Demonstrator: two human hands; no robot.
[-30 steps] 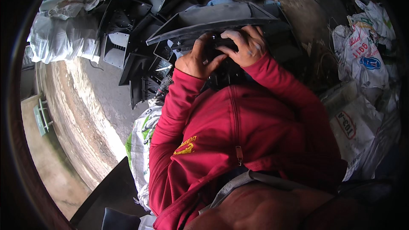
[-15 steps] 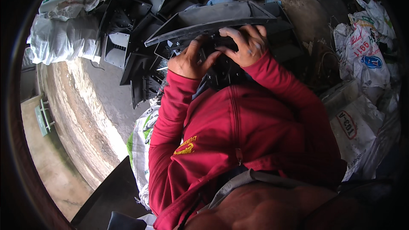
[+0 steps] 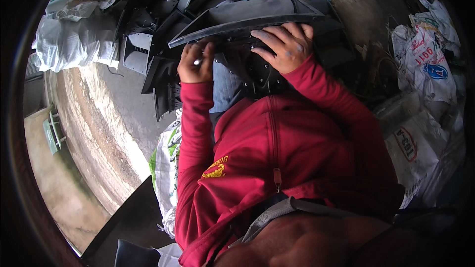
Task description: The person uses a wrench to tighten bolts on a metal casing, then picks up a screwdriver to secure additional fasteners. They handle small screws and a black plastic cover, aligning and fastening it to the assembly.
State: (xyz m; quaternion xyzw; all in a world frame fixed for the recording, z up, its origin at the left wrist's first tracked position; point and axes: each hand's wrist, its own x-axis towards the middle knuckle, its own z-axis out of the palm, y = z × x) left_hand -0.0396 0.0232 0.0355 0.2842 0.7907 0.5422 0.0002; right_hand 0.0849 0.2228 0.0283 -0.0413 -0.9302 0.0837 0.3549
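Note:
A black tray-shaped housing [image 3: 247,15] with sloping sides and a flat rim lies tilted across my lap. My right hand [image 3: 288,48] is on its near side, fingers bent around the part below the rim, thumb apart from the index finger. Below the rim, a black section with several small shiny screw heads [image 3: 260,71] shows between my hands. My left hand [image 3: 195,64] is just below the housing's left end, away from the rim, its fingers closed. A small shiny metal piece [image 3: 198,62] shows between them; its kind cannot be made out.
Several similar black housings [image 3: 163,76] are piled at the left and far side. White woven sacks stand at the far left [image 3: 74,42] and right [image 3: 425,59]. Another sack [image 3: 168,163] is beside my left arm. Concrete floor [image 3: 123,99] shows at left.
My left hand has moved left and away from the housing's underside, uncovering the screw heads and blue trouser cloth. My right hand stays at the housing, its thumb and index finger slightly shifted.

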